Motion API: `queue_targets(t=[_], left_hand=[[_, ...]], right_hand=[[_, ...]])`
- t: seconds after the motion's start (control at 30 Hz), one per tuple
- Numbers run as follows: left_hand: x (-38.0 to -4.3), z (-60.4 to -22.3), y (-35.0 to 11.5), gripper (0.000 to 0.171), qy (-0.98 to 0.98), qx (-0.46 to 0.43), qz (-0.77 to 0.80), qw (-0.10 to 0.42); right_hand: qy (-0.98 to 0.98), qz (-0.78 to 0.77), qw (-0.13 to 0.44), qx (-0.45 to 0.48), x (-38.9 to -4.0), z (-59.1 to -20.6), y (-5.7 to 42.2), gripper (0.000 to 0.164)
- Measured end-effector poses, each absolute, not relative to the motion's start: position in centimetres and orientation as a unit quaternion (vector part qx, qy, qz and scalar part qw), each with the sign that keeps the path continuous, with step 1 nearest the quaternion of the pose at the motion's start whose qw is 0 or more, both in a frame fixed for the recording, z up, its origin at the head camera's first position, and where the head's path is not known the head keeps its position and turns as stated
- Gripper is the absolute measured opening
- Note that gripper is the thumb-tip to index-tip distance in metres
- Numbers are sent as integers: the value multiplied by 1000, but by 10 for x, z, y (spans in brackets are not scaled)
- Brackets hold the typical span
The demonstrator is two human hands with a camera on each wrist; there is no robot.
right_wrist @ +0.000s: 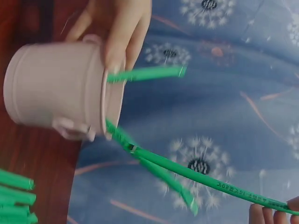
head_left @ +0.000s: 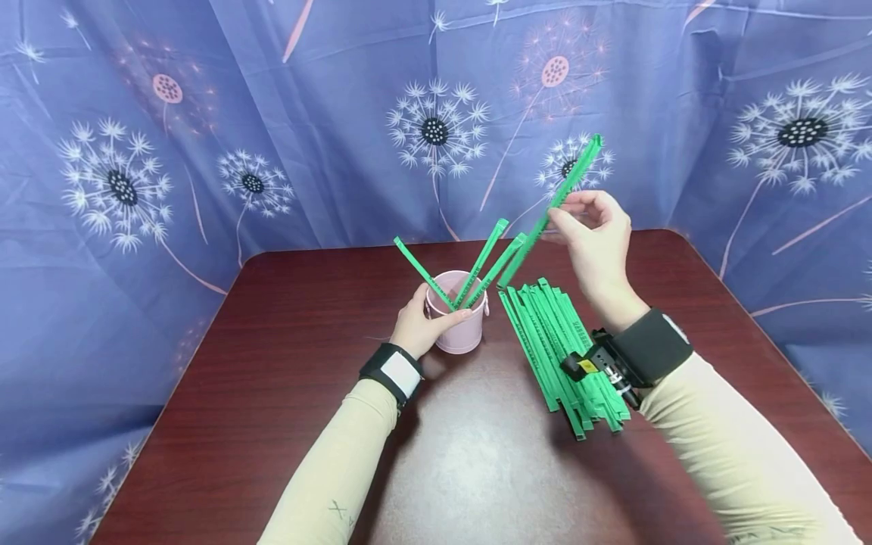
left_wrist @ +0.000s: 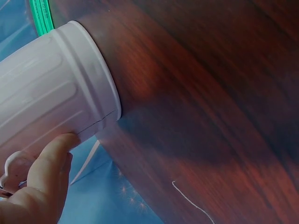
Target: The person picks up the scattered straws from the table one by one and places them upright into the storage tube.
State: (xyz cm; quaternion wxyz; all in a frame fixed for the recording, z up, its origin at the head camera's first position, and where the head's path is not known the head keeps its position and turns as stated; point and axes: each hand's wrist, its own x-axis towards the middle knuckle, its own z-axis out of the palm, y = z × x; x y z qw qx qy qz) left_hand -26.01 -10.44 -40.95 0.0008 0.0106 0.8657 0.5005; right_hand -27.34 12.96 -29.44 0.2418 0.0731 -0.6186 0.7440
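My left hand (head_left: pixel 417 327) grips a small pale pink bucket (head_left: pixel 462 337), thumb at the rim and fingers around its far side. Several long, narrow green strips with black print lean out of the bucket, one (head_left: pixel 418 265) to the left and others to the right. Between thumb and fingertips, my right hand (head_left: pixel 601 241) pinches another green strip (right_wrist: pixel 201 176) near its middle. It slants in the air, lower end toward the bucket and outside its rim. In the right wrist view that end overlaps a strip standing in the bucket.
A loose pile of similar green strips (head_left: pixel 545 356) lies on the dark red-brown wooden table (head_left: pixel 286 363), right of the bucket and partly under my right forearm. Behind the table hangs a blue curtain (head_left: pixel 327 151) with dandelion prints. Each wrist wears a black strap.
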Motion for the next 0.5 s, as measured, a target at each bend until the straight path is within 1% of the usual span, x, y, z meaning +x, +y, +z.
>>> queue_targets(t=[0.23, 0.5], left_hand=[[-259, -410, -106, 75, 864, 13, 503, -1], [-258, -409, -107, 76, 862, 19, 507, 0]], right_hand=[[-609, 765, 192, 83, -274, -310, 110, 14], [-650, 740, 158, 70, -275, -334, 101, 11]])
